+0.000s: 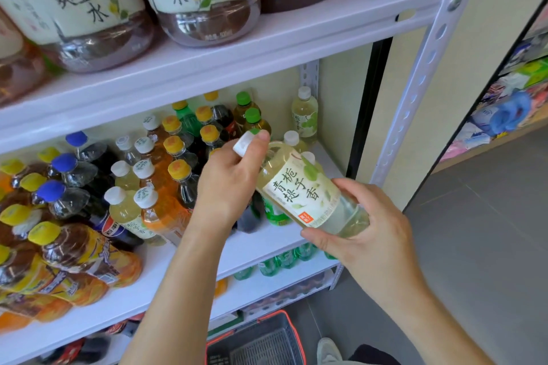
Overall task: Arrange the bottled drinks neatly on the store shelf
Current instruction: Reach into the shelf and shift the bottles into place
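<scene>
— Start with the shelf (166,270). What's on it?

— Bottles (175,157) in rows from the left end to past the middle, caps up. Three pale bottles (304,114) run from the back right corner toward the front. The front right corner looks bare.

— And the one being placed?

— That bottle (299,190) is off the shelf, held in the air before the right end, above the front edge. It's tilted, with the neck up and to the left, the base down and to the right, and the label facing up.

— How will it handle?

— It's full, so I'd guess it has some weight. The plastic is thin and should give under a hard squeeze, and the smooth label could slip. The neck and the base look like the firmest places to hold.

— The hands?

— The right hand (370,234) is curled round the base, thumb underneath and fingers over the far side. The left hand (228,184) is closed on the neck, with one fingertip on the cap (244,143).

— Next?

— Probably stand it upright in front of the pale ones.
</scene>
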Motion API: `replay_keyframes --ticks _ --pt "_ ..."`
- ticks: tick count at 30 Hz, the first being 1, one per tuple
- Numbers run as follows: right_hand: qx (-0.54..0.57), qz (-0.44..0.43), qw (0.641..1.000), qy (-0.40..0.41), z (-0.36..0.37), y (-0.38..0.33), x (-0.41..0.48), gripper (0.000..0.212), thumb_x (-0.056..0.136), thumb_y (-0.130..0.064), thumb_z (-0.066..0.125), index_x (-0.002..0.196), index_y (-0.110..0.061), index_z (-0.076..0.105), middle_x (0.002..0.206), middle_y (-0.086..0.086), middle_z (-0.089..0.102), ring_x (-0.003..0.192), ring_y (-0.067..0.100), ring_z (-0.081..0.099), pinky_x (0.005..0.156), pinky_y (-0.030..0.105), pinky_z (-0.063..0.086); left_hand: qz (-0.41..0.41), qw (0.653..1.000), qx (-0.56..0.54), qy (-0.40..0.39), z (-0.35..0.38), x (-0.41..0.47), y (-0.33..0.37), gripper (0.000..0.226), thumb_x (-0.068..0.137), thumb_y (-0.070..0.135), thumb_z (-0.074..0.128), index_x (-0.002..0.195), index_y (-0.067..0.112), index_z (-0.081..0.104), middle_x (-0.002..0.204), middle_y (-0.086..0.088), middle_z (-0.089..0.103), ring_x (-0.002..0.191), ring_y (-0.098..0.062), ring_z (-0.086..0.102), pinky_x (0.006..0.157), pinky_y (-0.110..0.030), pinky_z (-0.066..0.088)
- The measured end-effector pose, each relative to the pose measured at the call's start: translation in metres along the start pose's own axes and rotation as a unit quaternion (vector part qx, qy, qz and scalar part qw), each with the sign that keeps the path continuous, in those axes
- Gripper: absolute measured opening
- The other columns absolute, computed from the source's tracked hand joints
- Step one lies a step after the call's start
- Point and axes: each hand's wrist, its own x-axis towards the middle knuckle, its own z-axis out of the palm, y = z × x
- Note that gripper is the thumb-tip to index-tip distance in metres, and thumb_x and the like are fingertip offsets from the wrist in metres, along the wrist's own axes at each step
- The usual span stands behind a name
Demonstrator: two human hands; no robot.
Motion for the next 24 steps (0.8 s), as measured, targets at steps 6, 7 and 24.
replay_keyframes --ticks 6,7,24 --pt "-0.007 -0.031 0.999 0.024 0.001 0.010 0.004 0.070 0.055 -0.040 0.091 0.117 -0.018 0.065 0.109 -0.009 0.062 0.100 0.006 0.057 0.080 0.012 0.045 0.063 0.998 0.014 0.021 0.003 0.009 -0.003 0.047 0.085 0.060 0.055 0.065 0.017 0.054 0.051 0.013 0.052 0.049 -0.004 0.041 0.052 -0.029 0.032" --pt "-0.003 -0.036 0.999 0.026 0.001 0.013 0.006 0.069 0.056 -0.038 0.092 0.116 -0.018 0.066 0.109 -0.008 0.062 0.100 0.005 0.057 0.080 0.010 0.044 0.075 0.997 0.023 0.019 0.004 0.010 -0.005 0.046 0.088 0.060 0.056 0.070 0.017 0.053 0.052 0.014 0.051 0.050 -0.003 0.041 0.052 -0.028 0.032" --pt "0.057 0.057 0.997 0.011 0.037 0.062 0.034 0.088 0.084 -0.014 0.072 0.153 -0.026 0.019 0.156 -0.003 0.032 0.140 0.019 0.037 0.109 0.046 0.041 0.188 0.970 0.056 0.141 0.041 0.056 -0.001 0.024 0.096 0.052 0.046 0.090 0.030 0.053 0.065 0.004 0.064 0.058 -0.011 0.064 0.055 -0.032 0.050"
